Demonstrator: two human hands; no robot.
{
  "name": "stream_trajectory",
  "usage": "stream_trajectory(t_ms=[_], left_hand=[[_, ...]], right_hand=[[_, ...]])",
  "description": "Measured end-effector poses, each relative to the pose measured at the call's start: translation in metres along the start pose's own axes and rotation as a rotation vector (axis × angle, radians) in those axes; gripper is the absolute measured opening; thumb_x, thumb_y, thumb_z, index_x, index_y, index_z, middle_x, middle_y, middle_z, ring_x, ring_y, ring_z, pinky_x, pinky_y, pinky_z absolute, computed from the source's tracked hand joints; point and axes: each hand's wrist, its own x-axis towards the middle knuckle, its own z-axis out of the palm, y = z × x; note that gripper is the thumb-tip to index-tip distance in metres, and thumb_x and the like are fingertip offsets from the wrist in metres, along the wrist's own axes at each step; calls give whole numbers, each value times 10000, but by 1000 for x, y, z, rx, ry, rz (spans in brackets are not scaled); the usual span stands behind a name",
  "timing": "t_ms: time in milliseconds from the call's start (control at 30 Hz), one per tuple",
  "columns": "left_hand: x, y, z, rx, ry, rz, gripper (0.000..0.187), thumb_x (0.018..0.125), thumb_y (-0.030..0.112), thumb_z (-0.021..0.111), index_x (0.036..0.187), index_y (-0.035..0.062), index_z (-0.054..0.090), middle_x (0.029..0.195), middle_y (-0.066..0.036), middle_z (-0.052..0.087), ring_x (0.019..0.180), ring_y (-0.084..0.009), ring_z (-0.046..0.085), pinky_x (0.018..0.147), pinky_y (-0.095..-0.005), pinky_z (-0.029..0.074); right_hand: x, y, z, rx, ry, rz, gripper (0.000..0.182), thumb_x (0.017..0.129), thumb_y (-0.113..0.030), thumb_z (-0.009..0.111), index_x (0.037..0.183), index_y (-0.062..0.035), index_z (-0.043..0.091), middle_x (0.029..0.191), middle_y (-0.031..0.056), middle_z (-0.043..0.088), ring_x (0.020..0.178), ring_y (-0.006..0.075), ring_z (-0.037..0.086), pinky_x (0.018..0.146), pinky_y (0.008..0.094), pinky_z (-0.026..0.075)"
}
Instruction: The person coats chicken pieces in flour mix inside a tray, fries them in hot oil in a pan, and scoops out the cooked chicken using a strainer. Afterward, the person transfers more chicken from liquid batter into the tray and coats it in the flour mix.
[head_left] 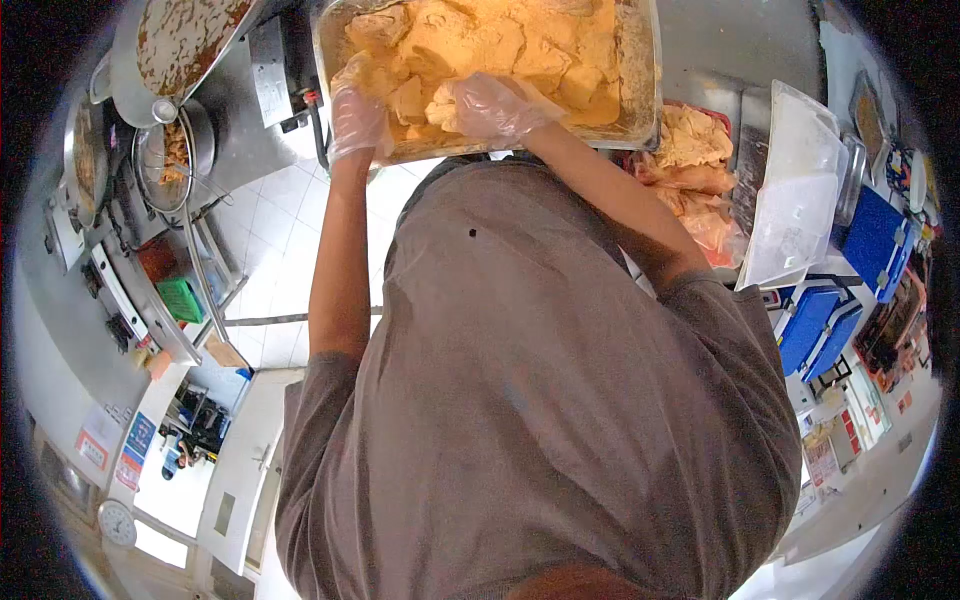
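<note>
Head-camera view of a food-preparation station, seen over the worker's grey-brown shirt (pixel 560 330). A deep rectangular tray (pixel 648 70) lies at the top centre, just in front of the body, and holds yellow-orange powdery coating (pixel 500 45) in which many lumpy pieces are bedded. Both hands wear clear plastic gloves and work inside the near side of the tray. The right hand (pixel 497 108), near the middle of the near edge, has its fingers curled inward around a coated piece (pixel 441 107). The left hand (pixel 358 122) lies at the near left corner, its fingers bent down among the coated food; the powder and glove obscure the fingertips, so whether it grips a piece, and how far it is open, cannot be told. To the right of the tray, partly behind the right forearm, a red container (pixel 725 122) carries pale, moist pieces (pixel 695 165); beside it a translucent white plastic bin (pixel 795 190) stands tilted. The metal worktop (pixel 720 45) extends beyond. To the left, well apart from the hands, a round wire strainer (pixel 150 180) contains browned pieces (pixel 175 155). Below it are a green box (pixel 180 300) and light floor tiles (pixel 275 225).
</note>
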Motion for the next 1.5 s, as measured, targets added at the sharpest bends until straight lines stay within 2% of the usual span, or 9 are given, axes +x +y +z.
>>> stream_trajectory(t_ms=[133,267,533,633,767,833,1033,1167,1500], left_hand=[[-12,16,-24,-248,6,-189,335,914,110,602,1241,36,608,1199,-204,640,1116,-354,612,952,-404,488],[-19,-9,-3,3,-154,-22,318,937,157,580,1241,71,613,1206,-233,627,1138,-379,600,957,-425,488],[-6,41,-23,774,-1001,245,345,870,123,541,1182,33,658,1189,-204,660,1117,-381,616,980,-413,489],[-17,18,-24,144,-433,10,316,887,141,588,1156,-5,666,1180,-188,673,1094,-348,639,970,-398,492],[-15,13,-31,-313,-57,-184,313,928,153,641,1197,-7,643,1158,-136,690,1073,-241,648,951,-337,493],[-14,9,-35,-415,34,-215,310,951,152,649,1216,-9,635,1149,-104,691,1066,-190,635,947,-308,488],[-24,14,-49,-581,132,-258,307,958,77,634,1254,-4,618,1186,-95,658,1089,-174,606,963,-303,480],[-33,5,-37,-619,186,-210,299,947,45,640,1239,-15,621,1222,-109,653,1126,-188,608,976,-316,484],[-43,5,-30,-408,279,22,292,949,76,642,1220,-31,633,1192,-133,670,1112,-222,626,976,-341,485]], right_hand=[[2,66,71,430,252,-85,153,790,-184,609,805,-54,687,770,190,686,711,367,678,654,454,537],[18,0,5,-81,-47,-61,212,810,-237,608,752,-64,716,796,195,699,752,364,693,668,461,544],[24,12,3,-193,-208,41,181,798,-136,578,869,15,649,880,244,680,861,394,671,807,472,527],[24,0,-9,-179,-251,29,220,840,-180,586,940,-2,669,958,240,687,904,384,673,839,469,523],[34,-16,-6,169,-228,48,297,904,-258,593,1092,-49,689,1064,224,689,972,369,671,872,458,519],[44,2,30,292,60,-14,332,912,-285,603,1152,-68,677,1093,215,687,996,368,665,880,458,518],[29,86,24,-62,517,34,380,874,-294,608,1185,-83,664,1054,171,704,955,364,671,861,459,525],[32,78,-1,-520,110,494,412,856,-289,593,1221,-100,619,1119,122,677,1046,305,636,916,415,500],[30,125,1,-484,49,78,393,876,-300,602,1222,-116,618,1140,94,666,1047,269,627,890,440,517]])
